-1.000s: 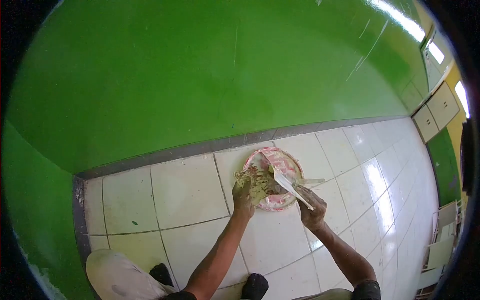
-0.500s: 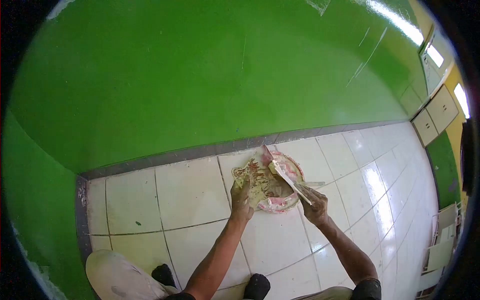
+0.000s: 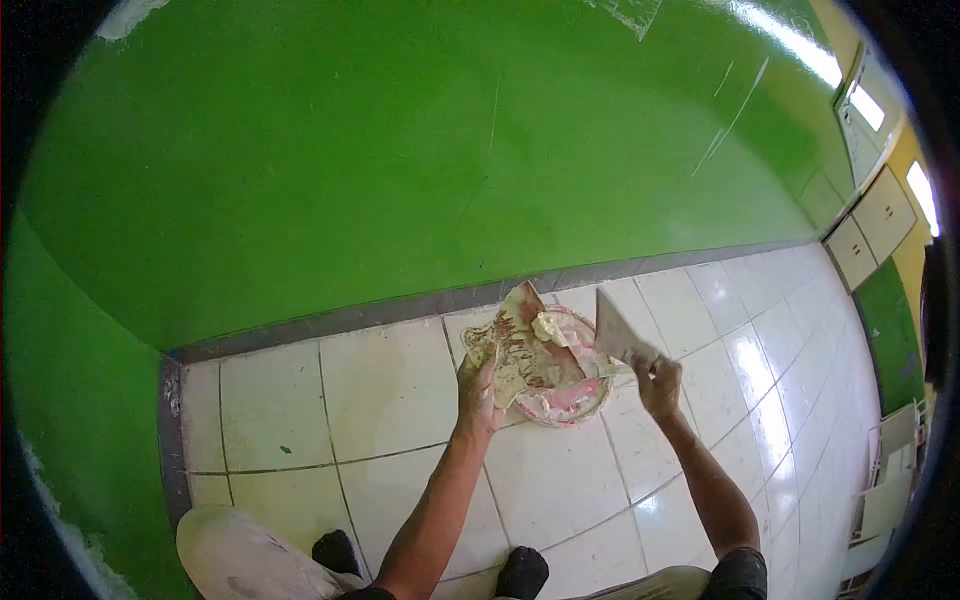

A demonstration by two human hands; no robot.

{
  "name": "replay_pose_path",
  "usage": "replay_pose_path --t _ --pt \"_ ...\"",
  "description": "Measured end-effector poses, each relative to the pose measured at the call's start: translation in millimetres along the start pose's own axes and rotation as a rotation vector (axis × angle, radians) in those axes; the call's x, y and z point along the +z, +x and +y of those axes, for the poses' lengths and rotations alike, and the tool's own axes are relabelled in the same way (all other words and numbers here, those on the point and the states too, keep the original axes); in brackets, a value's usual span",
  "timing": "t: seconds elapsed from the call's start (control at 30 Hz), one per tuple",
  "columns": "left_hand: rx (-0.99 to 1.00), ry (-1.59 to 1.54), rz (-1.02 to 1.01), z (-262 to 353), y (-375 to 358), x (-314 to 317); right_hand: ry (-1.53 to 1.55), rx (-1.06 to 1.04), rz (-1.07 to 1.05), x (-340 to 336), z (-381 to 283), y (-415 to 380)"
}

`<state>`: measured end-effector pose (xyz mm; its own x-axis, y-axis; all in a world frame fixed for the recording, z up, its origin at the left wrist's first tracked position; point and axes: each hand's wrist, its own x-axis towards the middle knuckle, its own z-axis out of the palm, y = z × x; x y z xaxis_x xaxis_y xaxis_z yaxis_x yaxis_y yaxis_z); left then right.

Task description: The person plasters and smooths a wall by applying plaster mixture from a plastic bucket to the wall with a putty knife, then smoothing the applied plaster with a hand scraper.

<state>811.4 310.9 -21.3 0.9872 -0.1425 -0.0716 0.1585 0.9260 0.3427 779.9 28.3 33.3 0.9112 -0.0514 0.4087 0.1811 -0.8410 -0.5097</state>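
A putty-smeared plate (image 3: 520, 345) is held by its left side in my left hand (image 3: 478, 395), its fingers closed on the edge. A pale lump of putty (image 3: 552, 328) lies on the plate's right part. Closed round a wide flat scraper (image 3: 617, 328), my right hand (image 3: 660, 385) is to the right of the plate, with the blade up and apart from it. Beneath the plate, a round tub (image 3: 600, 395) with pink and white smears stands on the floor, partly hidden.
A green wall (image 3: 300, 170) with scratches and a grey skirting strip (image 3: 350, 318) rises ahead. White floor tiles (image 3: 390, 390) lie below, with a small green flake (image 3: 286, 450). My dark-socked feet (image 3: 522, 573) are at the bottom. Cabinets (image 3: 870, 235) stand at the far right.
The scraper has moved off the plate to the right and turned so that its broad blade shows. The plate is tilted more into view, and its putty lump shows more fully.
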Motion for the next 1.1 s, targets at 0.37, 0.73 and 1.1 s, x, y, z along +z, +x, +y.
replay_pose_path --t 0.37,0.73,1.1 --pt "-0.111 0.006 0.027 -25.5 22.7 -56.4 1.364 0.454 -0.012 -8.8 -23.6 62.7" --pt "-0.134 -0.054 -0.184 -0.1 5.4 -9.2 1.391 0.900 -0.154 74.1 4.3 31.0" --pt "-0.247 -0.092 -0.109 -1.5 5.7 -13.3 1.324 0.649 -0.104 81.6 44.1 46.1"
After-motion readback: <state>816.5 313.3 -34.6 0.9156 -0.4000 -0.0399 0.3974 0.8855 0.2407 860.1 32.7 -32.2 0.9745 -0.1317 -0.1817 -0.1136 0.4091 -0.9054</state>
